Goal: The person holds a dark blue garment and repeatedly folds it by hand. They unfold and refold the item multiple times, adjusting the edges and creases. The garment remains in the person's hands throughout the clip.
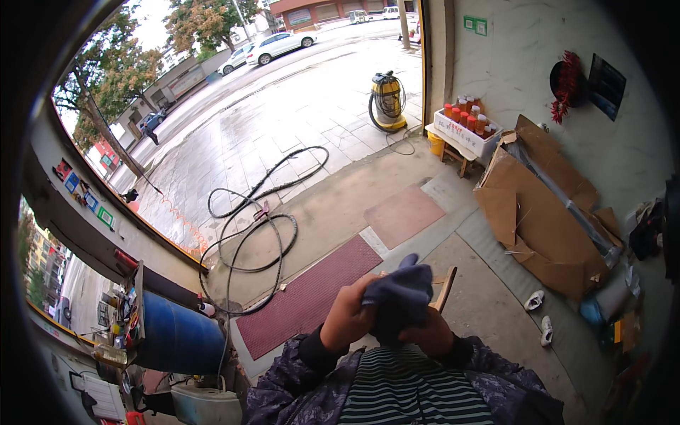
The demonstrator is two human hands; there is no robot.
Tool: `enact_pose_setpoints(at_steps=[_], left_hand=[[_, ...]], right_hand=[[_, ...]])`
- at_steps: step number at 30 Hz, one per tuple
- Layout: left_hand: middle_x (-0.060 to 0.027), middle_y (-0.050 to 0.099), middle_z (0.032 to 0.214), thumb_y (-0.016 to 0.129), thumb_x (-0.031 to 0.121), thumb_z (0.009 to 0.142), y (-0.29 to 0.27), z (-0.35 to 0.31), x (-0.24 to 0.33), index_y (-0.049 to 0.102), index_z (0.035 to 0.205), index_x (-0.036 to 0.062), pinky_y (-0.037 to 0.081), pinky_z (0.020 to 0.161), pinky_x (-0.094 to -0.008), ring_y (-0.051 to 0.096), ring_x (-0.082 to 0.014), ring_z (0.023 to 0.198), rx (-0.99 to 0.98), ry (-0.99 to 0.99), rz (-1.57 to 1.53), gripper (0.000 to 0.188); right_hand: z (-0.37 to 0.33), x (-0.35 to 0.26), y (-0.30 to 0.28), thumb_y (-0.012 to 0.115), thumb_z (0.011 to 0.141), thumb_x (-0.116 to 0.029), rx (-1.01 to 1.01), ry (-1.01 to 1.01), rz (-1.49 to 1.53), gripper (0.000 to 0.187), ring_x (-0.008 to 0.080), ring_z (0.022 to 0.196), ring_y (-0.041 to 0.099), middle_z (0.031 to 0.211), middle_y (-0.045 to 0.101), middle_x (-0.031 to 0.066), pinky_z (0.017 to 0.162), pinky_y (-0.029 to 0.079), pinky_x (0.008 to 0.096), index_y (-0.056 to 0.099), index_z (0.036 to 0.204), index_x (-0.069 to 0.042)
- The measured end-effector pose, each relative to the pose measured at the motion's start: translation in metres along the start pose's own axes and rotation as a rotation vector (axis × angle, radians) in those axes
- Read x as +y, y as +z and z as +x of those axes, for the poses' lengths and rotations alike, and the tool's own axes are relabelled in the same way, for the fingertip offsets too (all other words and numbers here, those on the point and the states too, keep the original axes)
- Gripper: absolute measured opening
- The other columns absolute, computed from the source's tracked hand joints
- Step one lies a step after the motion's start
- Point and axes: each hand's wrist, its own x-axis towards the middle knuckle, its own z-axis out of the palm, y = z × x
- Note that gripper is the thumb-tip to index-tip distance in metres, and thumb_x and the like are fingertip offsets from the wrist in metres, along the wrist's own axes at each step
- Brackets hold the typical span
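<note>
A dark blue cloth (pixel 405 287) is bunched up in front of my chest, held between both hands. My left hand (pixel 348 313) is closed on its left side, with the fingers folded into the fabric. Lower down on the right, my right hand (pixel 433 334) grips it from below, its fingers partly covered. Something darker shows beneath the cloth between the hands; I cannot make out whether it is a separate thing. Just beyond the hands, part of a wooden frame (pixel 446 289) stands on the floor, mostly hidden behind them.
A black hose (pixel 273 244) lies coiled across the doorway beside a red mat (pixel 312 294). To the left stands a blue barrel (pixel 180 331). On the right are flattened cardboard (pixel 531 212), white shoes (pixel 546 330) and a white box (pixel 464 138) of bottles. A yellow vacuum cleaner (pixel 388 103) stands outside.
</note>
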Motion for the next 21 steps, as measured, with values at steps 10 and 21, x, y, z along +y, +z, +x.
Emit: enact_pose_setpoints(at_steps=[10,21], left_hand=[[-0.0199,0.072,0.108,0.057,-0.001,0.097,0.050,0.022,0.017,0.065,0.121,-0.0018,0.054,0.092,-0.0338,0.072,-0.0295,0.100,-0.187,0.203,-0.009,0.025],[-0.0151,0.073,0.114,0.063,0.011,0.102,0.019,0.001,-0.001,0.062,0.129,-0.0034,0.058,0.088,-0.0320,0.073,-0.0256,0.101,0.345,0.160,-0.106,0.030]], right_hand=[[-0.020,0.024,-0.037,0.087,0.088,-0.016,-0.030,-0.368,-0.550,0.084,0.0241,0.134,0.058,0.148,0.056,0.0154,0.115,0.047,0.0391,0.040,0.157,-0.003],[-0.057,-0.002,-0.043,0.077,0.097,-0.015,0.305,-0.123,-0.008,0.050,0.0237,0.117,0.068,0.127,0.071,0.0115,0.104,0.055,0.0397,0.058,0.141,-0.001]])
